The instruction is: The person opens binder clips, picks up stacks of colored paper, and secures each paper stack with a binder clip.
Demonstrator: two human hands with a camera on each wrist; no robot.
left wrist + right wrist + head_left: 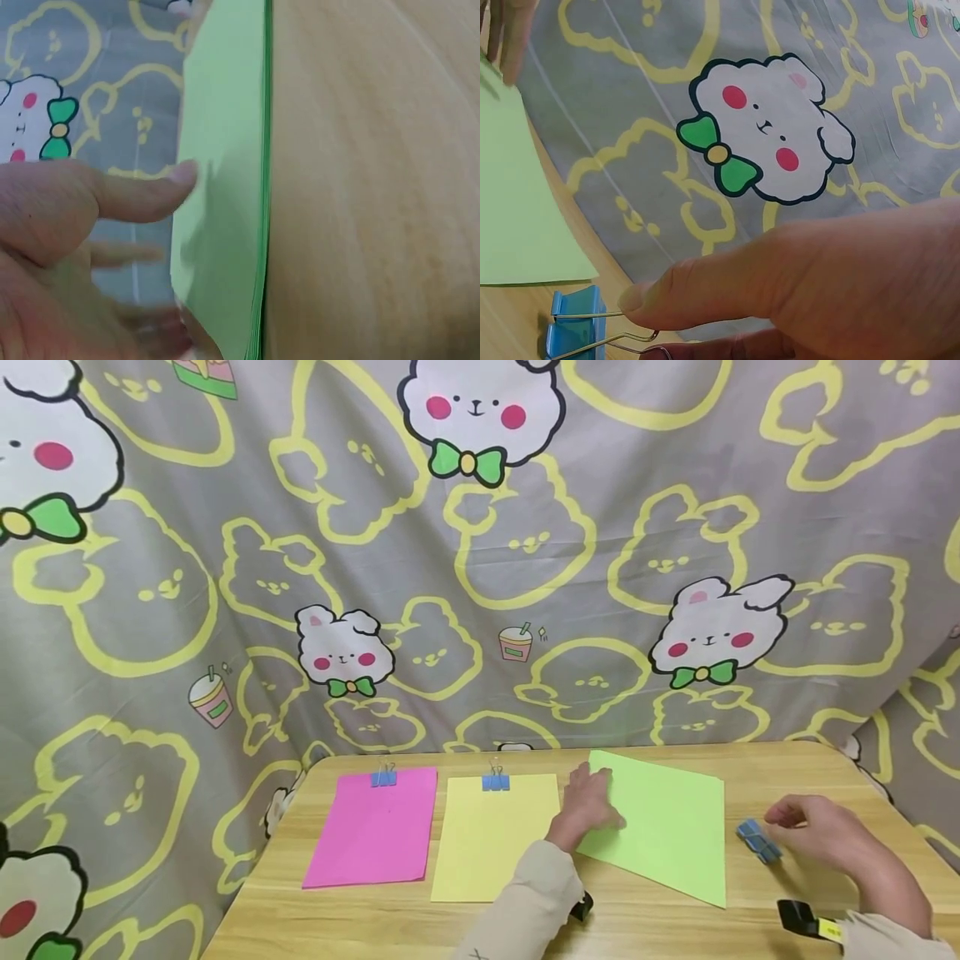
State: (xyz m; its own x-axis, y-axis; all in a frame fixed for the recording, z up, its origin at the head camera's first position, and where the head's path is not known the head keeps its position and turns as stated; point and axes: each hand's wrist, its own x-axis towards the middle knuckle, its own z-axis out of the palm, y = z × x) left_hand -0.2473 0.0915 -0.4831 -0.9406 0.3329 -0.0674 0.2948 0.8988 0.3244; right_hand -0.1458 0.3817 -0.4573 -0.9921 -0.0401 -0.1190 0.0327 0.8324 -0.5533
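Note:
A stack of light green paper (pixel 663 827) lies at an angle on the table. At its left edge my left hand (pixel 588 802) has its fingers spread, with the thumb over the top sheet; in the left wrist view the stack's layered edge (pixel 264 187) shows. To the right of the paper are blue binder clips (pixel 759 841), seemingly two together. My right hand (pixel 821 835) is at them, thumb and finger about the wire handles; in the right wrist view the thumb (pixel 697 296) meets a handle of a blue clip (pixel 581 304).
Left of the green stack lies yellow paper (pixel 487 835) with a blue binder clip (pixel 496 782) at its top edge. Farther left is pink paper (pixel 375 835), clipped likewise with a blue binder clip (pixel 384 778). A patterned curtain (pixel 480 568) hangs behind the wooden table (pixel 637 931).

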